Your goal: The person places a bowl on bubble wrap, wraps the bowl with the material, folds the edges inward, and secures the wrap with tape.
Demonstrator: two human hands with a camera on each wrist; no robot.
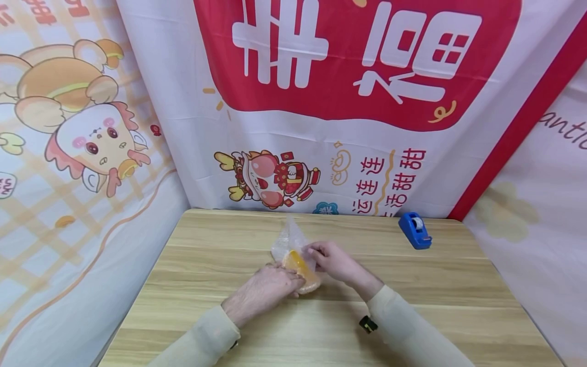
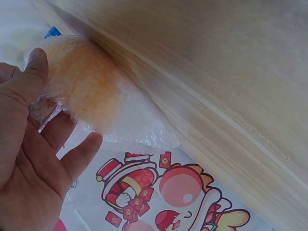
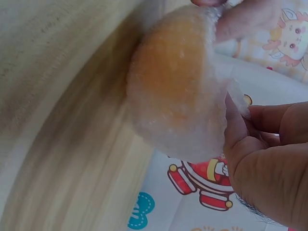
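Observation:
A yellow-orange object (image 1: pixel 298 262) of unclear kind lies on the table, partly enclosed in clear bubble wrap (image 1: pixel 290 235). The wrap's loose part runs to a point toward the table's back edge. My left hand (image 1: pixel 273 284) holds the wrapped object at its left side, the thumb (image 2: pixel 37 65) on the wrap and other fingers below it. On the opposite side my right hand (image 1: pixel 332 260) pinches an edge of the bubble wrap between thumb and fingers. In the right wrist view the orange colour shows through the wrapped layer (image 3: pixel 178 139).
A blue tape dispenser (image 1: pixel 415 232) stands at the table's back right corner. The wooden table (image 1: pixel 192 285) meets a printed cloth (image 1: pixel 192 168) hanging behind it. More cloth hangs at the left and right sides.

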